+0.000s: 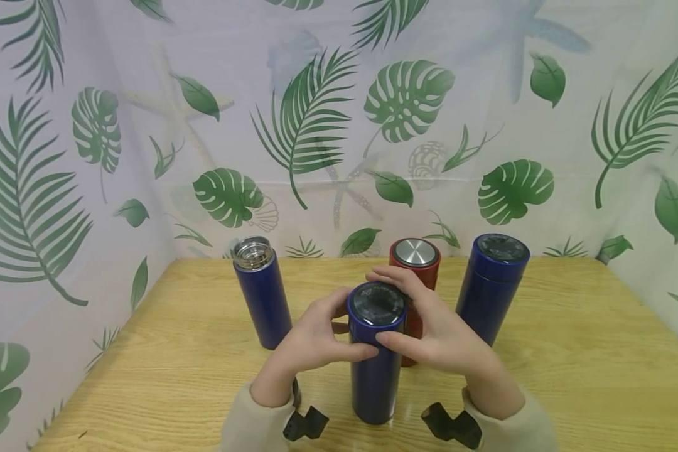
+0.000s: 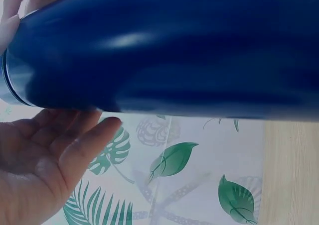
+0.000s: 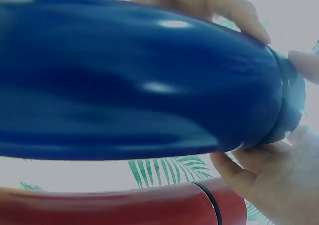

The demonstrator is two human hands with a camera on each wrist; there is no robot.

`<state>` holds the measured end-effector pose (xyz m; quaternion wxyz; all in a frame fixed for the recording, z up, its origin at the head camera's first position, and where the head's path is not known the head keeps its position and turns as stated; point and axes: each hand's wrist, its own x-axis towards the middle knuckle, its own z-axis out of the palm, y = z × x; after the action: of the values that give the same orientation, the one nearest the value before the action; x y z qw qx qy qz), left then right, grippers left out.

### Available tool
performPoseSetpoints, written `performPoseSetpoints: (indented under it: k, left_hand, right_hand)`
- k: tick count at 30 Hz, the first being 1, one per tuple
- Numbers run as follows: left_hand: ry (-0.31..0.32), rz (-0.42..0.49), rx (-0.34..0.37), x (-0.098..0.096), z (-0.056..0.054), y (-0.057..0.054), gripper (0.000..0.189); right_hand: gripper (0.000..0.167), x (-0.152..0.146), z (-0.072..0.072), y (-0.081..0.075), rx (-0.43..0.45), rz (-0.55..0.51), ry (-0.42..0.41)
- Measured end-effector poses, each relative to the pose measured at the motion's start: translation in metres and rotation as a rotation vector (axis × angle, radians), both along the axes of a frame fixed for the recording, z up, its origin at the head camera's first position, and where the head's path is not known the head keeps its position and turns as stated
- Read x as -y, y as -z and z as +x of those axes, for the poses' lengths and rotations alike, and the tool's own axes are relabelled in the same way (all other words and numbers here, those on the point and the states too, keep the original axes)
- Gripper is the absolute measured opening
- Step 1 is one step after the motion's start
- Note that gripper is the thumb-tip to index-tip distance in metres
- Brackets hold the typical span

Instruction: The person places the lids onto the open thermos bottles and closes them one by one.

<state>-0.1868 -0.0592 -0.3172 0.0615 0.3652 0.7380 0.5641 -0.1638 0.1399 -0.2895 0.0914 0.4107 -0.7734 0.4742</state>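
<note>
Head view: blue bottle (image 1: pixel 375 386) front and centre, between both hands, long axis roughly upright, base seemingly on the table (image 1: pixel 175 389). Left hand (image 1: pixel 319 333) grips from its left, thumb across the front just under the lid seam. Right hand (image 1: pixel 437 329) holds from the right, higher, around the lid (image 1: pixel 377 304). Neither hand is clearly nearer; the key relation is probably that seam, lying about between the two thumbs. Red bottle (image 1: pixel 417 271) just behind; lidless bottle (image 1: pixel 262 301) back left, second lidded blue bottle (image 1: pixel 488 301) back right.

Left wrist view: bottle runs crosswise, lid end at left; palm below, fingers reaching its lower edge and behind. Squeeze: can't tell.

Right wrist view: lid end at right, a thumb by the lid, fingers at the near edge. Red bottle runs roughly parallel below, apart from the blue one.
</note>
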Motion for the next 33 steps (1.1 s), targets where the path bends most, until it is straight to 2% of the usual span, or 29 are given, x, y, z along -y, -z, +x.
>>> performPoseSetpoints:
  k: [2, 5, 8, 10, 13, 18, 21, 25, 31, 33]
  left_hand:
    - [-0.003, 0.005, 0.008, 0.000, 0.001, 0.000, 0.057]
    - [-0.011, 0.012, 0.020, -0.001, 0.001, -0.001, 0.055]
    - [-0.016, 0.017, 0.032, -0.001, 0.002, -0.001, 0.054]
    - [-0.015, 0.017, 0.036, 0.000, 0.002, -0.001, 0.053]
    - [-0.010, 0.014, 0.036, 0.000, 0.002, 0.000, 0.055]
    - [-0.007, -0.003, 0.034, 0.001, 0.001, -0.001, 0.060]
    - [-0.002, 0.001, 0.035, 0.001, 0.002, -0.001, 0.060]
    - [-0.005, 0.007, 0.035, 0.000, 0.002, -0.001, 0.059]
    - [-0.010, 0.030, 0.046, -0.001, 0.003, -0.001, 0.057]
    - [-0.006, 0.027, 0.035, -0.001, 0.002, -0.001, 0.056]
  right_hand:
    - [0.069, 0.001, 0.001, 0.000, 0.021, -0.005, 0.037]
    - [0.075, 0.007, 0.003, 0.001, 0.025, 0.006, 0.157]
    - [0.078, 0.014, 0.005, 0.002, -0.008, 0.038, 0.295]
    - [0.078, 0.017, 0.006, 0.003, -0.036, 0.058, 0.344]
    - [0.073, 0.016, 0.006, 0.003, -0.069, 0.078, 0.310]
    - [0.063, 0.004, 0.003, 0.001, -0.015, 0.026, 0.081]
    - [0.063, 0.000, 0.003, 0.000, 0.025, -0.010, 0.012]
    - [0.066, 0.001, 0.004, -0.001, 0.035, -0.016, 0.060]
    - [0.074, 0.007, 0.007, -0.001, 0.011, 0.022, 0.243]
    - [0.074, 0.008, 0.007, -0.001, 0.005, 0.032, 0.279]
